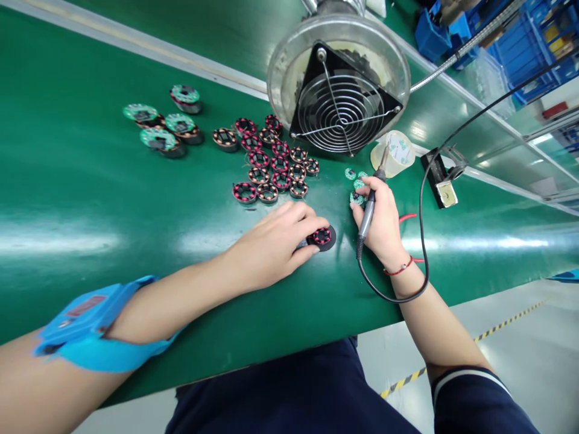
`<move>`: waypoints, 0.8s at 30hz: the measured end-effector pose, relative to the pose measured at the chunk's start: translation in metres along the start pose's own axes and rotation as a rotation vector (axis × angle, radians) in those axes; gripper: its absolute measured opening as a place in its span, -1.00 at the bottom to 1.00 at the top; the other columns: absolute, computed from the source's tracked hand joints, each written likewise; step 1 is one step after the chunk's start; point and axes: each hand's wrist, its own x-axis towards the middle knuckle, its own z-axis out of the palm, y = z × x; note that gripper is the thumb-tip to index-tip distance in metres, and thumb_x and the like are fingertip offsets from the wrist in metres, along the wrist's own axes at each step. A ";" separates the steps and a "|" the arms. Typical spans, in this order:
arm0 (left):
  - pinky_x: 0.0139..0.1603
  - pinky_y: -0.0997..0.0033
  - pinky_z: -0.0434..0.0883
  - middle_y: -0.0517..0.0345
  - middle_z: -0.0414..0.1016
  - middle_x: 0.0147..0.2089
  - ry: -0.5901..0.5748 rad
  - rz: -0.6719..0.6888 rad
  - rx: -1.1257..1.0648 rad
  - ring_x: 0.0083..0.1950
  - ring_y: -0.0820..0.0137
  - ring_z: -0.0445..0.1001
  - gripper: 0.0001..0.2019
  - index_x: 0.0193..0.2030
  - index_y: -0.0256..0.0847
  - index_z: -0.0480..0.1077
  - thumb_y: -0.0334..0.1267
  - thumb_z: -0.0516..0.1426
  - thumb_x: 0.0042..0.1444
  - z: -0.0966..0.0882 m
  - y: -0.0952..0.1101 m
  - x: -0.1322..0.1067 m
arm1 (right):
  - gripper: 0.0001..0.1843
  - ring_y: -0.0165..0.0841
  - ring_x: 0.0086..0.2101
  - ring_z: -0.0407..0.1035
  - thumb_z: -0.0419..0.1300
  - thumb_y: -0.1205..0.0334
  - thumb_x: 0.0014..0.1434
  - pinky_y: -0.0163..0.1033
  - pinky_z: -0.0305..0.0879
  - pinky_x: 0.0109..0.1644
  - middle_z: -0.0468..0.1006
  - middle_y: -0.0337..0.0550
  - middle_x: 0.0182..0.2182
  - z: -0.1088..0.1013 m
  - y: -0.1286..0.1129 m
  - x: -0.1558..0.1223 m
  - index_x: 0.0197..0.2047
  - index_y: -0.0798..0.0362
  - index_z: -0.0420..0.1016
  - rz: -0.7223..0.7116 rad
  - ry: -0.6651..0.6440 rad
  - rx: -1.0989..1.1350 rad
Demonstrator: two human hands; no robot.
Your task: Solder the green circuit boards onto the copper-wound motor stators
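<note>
My left hand [275, 241] lies on the green mat, its fingers pinching a round coil part with red windings [322, 236] that sits on a black disc. My right hand [382, 223] is closed around a soldering iron [370, 208], held like a pen with its tip pointing up and away; its fingertips touch a small green round circuit board [356, 198]. The iron's black cable [420, 229] loops round my right wrist. A blue strap [97, 325] wraps my left forearm.
Several coil parts [271, 160] lie clustered behind my left hand. Several coils topped with green boards [163, 123] sit at the far left. A fume extractor fan [339, 84] stands at the back, a tape roll [394, 154] and a black stand [438, 178] to its right.
</note>
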 end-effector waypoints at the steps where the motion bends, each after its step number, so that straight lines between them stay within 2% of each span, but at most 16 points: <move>1: 0.23 -0.09 0.48 -0.19 0.55 0.13 -0.007 -0.004 0.002 0.15 0.00 0.48 -0.61 0.24 -0.28 0.53 -0.23 0.06 0.39 -0.001 0.000 0.000 | -0.43 -0.09 -0.07 0.49 0.21 0.31 0.25 0.10 0.48 0.14 0.64 -0.07 -0.02 0.001 0.000 0.000 0.31 -0.10 0.30 -0.005 0.008 0.006; 5: 0.32 -0.10 0.46 -0.18 0.54 0.20 -0.049 0.001 -0.010 0.23 -0.02 0.48 -0.56 0.32 -0.26 0.46 -0.21 0.10 0.36 -0.003 -0.002 -0.002 | -0.38 -0.12 -0.08 0.49 0.21 0.36 0.18 0.10 0.49 0.13 0.61 -0.10 -0.06 0.003 0.001 0.003 0.30 -0.09 0.30 0.007 0.008 0.056; 8: 0.35 -0.06 0.46 -0.12 0.51 0.28 -0.036 0.040 -0.062 0.30 0.01 0.47 -0.47 0.43 -0.18 0.35 -0.24 0.10 0.32 -0.008 -0.010 -0.009 | -0.37 -0.19 -0.10 0.52 0.21 0.38 0.19 0.05 0.50 0.12 0.57 -0.19 -0.09 0.002 0.001 0.005 0.31 -0.13 0.29 0.079 -0.030 0.144; 10: 0.29 0.04 0.50 -0.06 0.49 0.32 0.002 0.047 -0.128 0.27 0.08 0.51 -0.40 0.48 -0.11 0.28 -0.29 0.09 0.30 -0.014 -0.013 -0.014 | -0.41 -0.28 -0.19 0.53 0.22 0.37 0.24 -0.02 0.52 0.04 0.54 -0.27 -0.15 0.000 -0.001 0.004 0.30 -0.16 0.29 0.129 -0.027 0.242; 12: 0.16 0.16 0.54 0.01 0.52 0.26 0.065 0.019 -0.209 0.14 0.18 0.56 -0.43 0.46 -0.05 0.31 -0.30 0.07 0.31 -0.022 -0.011 -0.016 | -0.47 -0.37 -0.29 0.51 0.24 0.34 0.28 -0.13 0.53 -0.08 0.50 -0.34 -0.21 -0.003 -0.010 0.002 0.26 -0.18 0.29 0.152 0.017 0.390; 15: -0.01 0.22 0.54 0.05 0.58 0.06 0.169 -0.085 -0.310 -0.07 0.25 0.57 -0.65 0.23 -0.11 0.47 -0.21 0.09 0.36 -0.033 0.003 -0.013 | -0.53 -0.46 -0.37 0.52 0.30 0.28 0.33 -0.27 0.56 -0.20 0.49 -0.41 -0.25 -0.007 -0.037 -0.005 0.22 -0.19 0.26 0.183 0.036 0.687; 19: -0.15 0.26 0.48 0.10 0.56 -0.18 0.228 -0.151 -0.360 -0.22 0.28 0.51 -0.77 -0.09 -0.15 0.54 -0.09 0.12 0.34 -0.038 0.025 -0.004 | -0.56 -0.54 -0.45 0.54 0.34 0.23 0.40 -0.34 0.63 -0.18 0.51 -0.48 -0.27 -0.009 -0.080 -0.018 0.20 -0.21 0.24 0.264 -0.102 0.977; 21: -0.21 0.29 0.42 0.14 0.52 -0.28 0.227 -0.166 -0.371 -0.27 0.31 0.48 -0.74 -0.24 -0.14 0.52 -0.09 0.09 0.34 -0.037 0.031 -0.001 | -0.58 -0.51 -0.42 0.58 0.32 0.19 0.45 -0.32 0.65 -0.17 0.53 -0.46 -0.26 -0.008 -0.092 -0.024 0.22 -0.23 0.23 0.245 -0.141 1.000; 24: -0.34 0.33 0.30 0.21 0.43 -0.43 0.208 -0.266 -0.429 -0.38 0.35 0.38 -0.70 -0.40 -0.12 0.44 -0.05 0.08 0.29 -0.036 0.033 -0.001 | -0.51 -0.40 -0.21 0.65 0.30 0.24 0.45 -0.21 0.69 -0.06 0.60 -0.31 -0.12 -0.009 -0.097 -0.029 0.31 -0.25 0.22 0.116 -0.059 0.783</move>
